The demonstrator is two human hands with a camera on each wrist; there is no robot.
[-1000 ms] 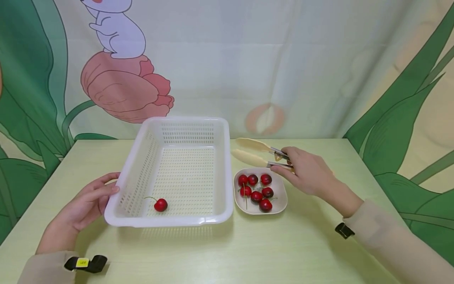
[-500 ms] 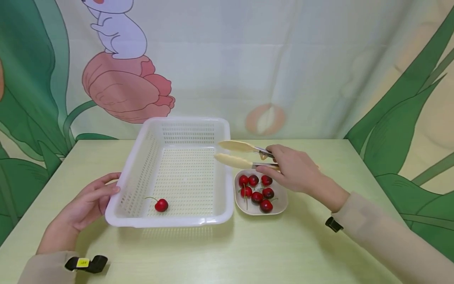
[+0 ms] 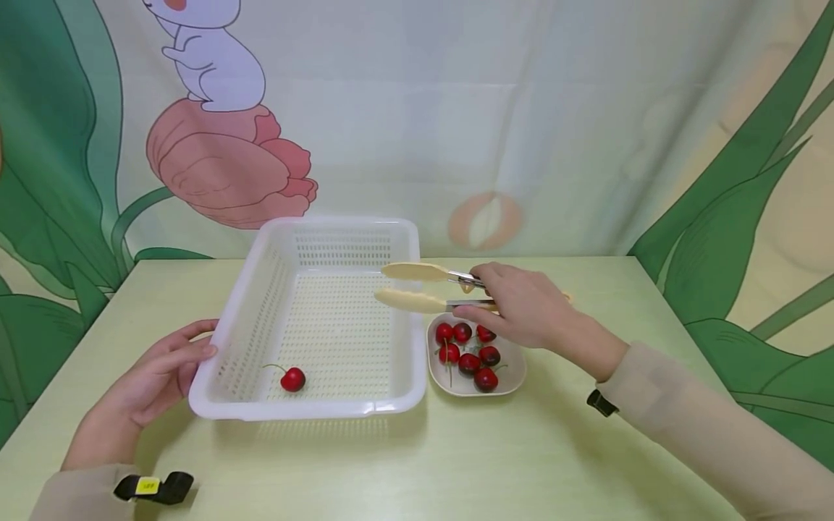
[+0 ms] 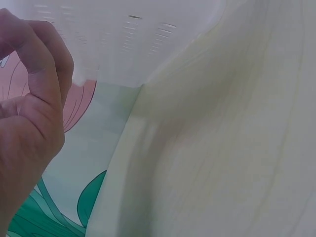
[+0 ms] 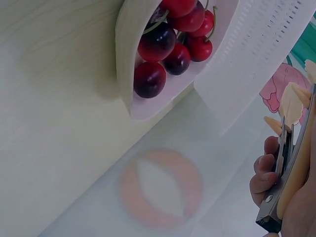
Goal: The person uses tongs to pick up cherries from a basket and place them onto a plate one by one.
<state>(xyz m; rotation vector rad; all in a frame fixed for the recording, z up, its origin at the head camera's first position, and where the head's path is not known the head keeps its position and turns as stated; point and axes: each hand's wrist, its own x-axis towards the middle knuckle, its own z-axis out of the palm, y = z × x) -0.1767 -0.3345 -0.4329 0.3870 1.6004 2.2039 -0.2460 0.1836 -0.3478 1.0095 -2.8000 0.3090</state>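
Note:
My left hand (image 3: 156, 369) grips the left rim of a white perforated plastic basket (image 3: 306, 411); the left wrist view shows its bent fingers (image 4: 47, 64) near the basket's underside. Inside the basket, near its front, lies one red cherry (image 3: 293, 379) with its stem. My right hand (image 3: 531, 304) holds a pair of kitchen tongs (image 3: 417, 273) with cream-coloured tips and metal arms. The tips are spread apart with nothing between them, above the basket's right side. Below the right hand, a small pale dish (image 3: 511, 373) holds several dark red cherries (image 3: 468, 363).
The dish stands close beside the basket's right wall on a pale green tabletop (image 3: 456, 463). Behind the table hangs a printed cloth (image 3: 391, 145) with a rabbit, a pink flower and green leaves.
My right hand has moved left, carrying the tongs from behind the dish to over the basket's right side. The left hand, basket and cherries stay in place.

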